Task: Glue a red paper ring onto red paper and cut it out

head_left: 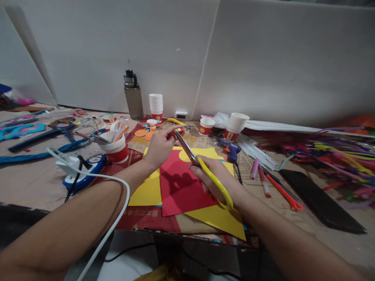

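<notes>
Cluttered tbl (43,187); R hand (217,176) w/ yel-handled scissors (208,170)

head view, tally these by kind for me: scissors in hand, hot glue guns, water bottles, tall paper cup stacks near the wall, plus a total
Held scissors: 1
Hot glue gun: 1
Water bottle: 1
Tall paper cup stacks: 2
Total: 5

Red cardboard sheeting (146,222), front edge: one row of pale Chinese-style characters, too blurred to read with certainty. Paper cup (206,127), white with red band: round gold emblem, any lettering in it illegible. White display unit (181,115), by the wall: dark screen, digits too small to make out.
</notes>
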Available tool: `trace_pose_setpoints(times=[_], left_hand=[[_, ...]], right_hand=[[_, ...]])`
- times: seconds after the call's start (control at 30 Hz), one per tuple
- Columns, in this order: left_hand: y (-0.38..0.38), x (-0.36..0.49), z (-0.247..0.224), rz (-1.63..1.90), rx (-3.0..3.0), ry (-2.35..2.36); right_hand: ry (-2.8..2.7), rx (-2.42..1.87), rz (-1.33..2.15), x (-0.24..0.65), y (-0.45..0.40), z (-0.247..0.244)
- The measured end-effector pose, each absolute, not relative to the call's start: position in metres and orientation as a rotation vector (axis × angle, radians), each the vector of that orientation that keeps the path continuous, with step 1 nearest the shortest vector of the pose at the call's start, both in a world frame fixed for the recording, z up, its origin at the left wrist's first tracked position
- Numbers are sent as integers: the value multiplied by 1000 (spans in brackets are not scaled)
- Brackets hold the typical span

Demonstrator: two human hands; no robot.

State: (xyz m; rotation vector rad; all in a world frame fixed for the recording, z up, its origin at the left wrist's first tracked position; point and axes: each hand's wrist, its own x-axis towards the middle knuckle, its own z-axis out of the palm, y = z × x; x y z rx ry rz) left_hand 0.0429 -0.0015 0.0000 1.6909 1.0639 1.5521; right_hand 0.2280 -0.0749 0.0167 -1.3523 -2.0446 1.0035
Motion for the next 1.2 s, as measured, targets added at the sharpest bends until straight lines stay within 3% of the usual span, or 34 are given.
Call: trace_pose_setpoints(times=[0.27, 0.93, 1.2], left_hand=[[-2, 44, 0, 1556, 1661, 1024], [-1, 44, 0, 1568, 1691, 1030], [-2, 45, 0, 1575, 1656, 1025]], right_hand=[[-2121, -1328, 885, 230, -74, 19], [-2025, -1350, 999, 229, -73, 12], [-2081, -1314, 849, 228, -73, 13]])
